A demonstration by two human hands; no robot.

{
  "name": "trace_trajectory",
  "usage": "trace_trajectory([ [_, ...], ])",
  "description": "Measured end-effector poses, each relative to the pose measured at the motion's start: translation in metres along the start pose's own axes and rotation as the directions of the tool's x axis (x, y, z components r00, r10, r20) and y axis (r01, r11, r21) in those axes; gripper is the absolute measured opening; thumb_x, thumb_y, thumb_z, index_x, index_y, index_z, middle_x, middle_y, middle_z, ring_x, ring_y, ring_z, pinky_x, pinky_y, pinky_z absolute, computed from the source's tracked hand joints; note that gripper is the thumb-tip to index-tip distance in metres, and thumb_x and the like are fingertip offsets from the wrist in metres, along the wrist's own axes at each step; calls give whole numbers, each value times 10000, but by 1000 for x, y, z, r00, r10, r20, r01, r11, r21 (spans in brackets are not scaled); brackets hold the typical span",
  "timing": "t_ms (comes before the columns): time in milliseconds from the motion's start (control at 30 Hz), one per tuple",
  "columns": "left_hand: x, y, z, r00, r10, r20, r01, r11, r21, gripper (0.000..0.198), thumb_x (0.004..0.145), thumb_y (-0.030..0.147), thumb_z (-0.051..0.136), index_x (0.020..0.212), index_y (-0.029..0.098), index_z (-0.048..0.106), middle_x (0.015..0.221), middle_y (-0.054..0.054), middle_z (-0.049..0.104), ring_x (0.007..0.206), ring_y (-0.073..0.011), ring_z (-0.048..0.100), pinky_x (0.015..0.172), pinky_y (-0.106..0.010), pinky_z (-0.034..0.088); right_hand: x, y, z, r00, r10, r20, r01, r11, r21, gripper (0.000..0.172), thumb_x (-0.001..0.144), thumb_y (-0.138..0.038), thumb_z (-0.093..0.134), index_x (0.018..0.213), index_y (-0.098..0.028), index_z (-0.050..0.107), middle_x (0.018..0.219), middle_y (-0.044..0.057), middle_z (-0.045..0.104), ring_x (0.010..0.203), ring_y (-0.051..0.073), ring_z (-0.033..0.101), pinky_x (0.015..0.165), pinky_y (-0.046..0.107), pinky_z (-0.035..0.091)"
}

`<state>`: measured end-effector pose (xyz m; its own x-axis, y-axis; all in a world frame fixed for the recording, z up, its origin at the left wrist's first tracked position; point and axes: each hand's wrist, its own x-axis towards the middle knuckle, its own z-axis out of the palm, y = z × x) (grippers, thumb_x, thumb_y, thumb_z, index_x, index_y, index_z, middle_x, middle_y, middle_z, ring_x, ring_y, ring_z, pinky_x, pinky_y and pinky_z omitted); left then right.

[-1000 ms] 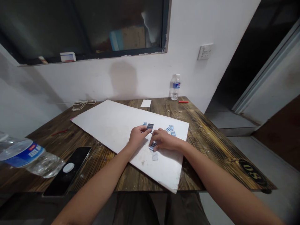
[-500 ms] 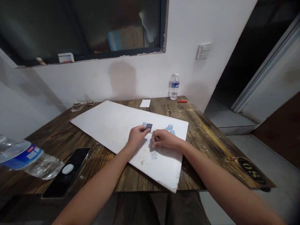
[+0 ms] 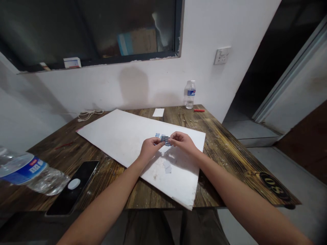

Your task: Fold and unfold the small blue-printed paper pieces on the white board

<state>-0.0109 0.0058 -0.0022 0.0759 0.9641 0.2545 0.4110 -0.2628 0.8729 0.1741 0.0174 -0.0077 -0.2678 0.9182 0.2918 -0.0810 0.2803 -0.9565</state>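
My left hand [image 3: 149,148] and my right hand [image 3: 183,141] meet above a large white board [image 3: 122,136] on the wooden table [image 3: 224,143]. Both pinch a small stack of little blue-striped cards [image 3: 165,139] between their fingertips. One more small striped card [image 3: 157,135] lies on the board just behind the left hand. A small pale card [image 3: 167,167] lies face down on the board nearer to me, under my wrists.
A water bottle [image 3: 30,172] lies on its side at the left, next to a black phone [image 3: 73,186]. Another bottle [image 3: 189,94] stands by the wall with a red pen [image 3: 199,110] and a white paper slip [image 3: 158,112]. A white cable [image 3: 89,114] lies far left.
My right hand lifted from the board and moved up and left to meet the left hand, carrying a card onto the held stack. The left hand stayed put.
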Motion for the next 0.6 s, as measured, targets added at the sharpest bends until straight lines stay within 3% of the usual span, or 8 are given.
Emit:
trace_trajectory([
  [200, 0, 2, 0, 1000, -15, 13, 15, 999, -28, 231, 684, 382, 718, 641, 157, 690, 580, 5, 573, 566, -120, 464, 569, -265, 353, -1, 1, 2, 997, 3, -74, -5, 1000, -17, 383, 665, -515, 755, 712, -181, 572, 632, -3, 607, 571, 119, 530, 560, 262, 416],
  [367, 1, 1, 1, 999, -26, 20, 27, 996, -85, 206, 667, 367, 731, 706, 165, 746, 667, -29, 673, 643, -160, 565, 616, -285, 414, 0, 5, 2, 992, -38, -122, 24, 994, -108, 359, 681, -509, 734, 708, -187, 577, 616, -16, 568, 559, 117, 494, 536, 259, 381],
  [600, 1, -2, 1, 1000, -3, 21, 5, 995, -95, 215, 681, 373, 723, 748, 174, 769, 761, -51, 733, 755, -216, 642, 705, -331, 482, -1, 3, 4, 994, -10, -110, 3, 998, -62, 402, 656, -549, 744, 708, -194, 562, 626, 3, 623, 549, 130, 544, 539, 270, 438],
])
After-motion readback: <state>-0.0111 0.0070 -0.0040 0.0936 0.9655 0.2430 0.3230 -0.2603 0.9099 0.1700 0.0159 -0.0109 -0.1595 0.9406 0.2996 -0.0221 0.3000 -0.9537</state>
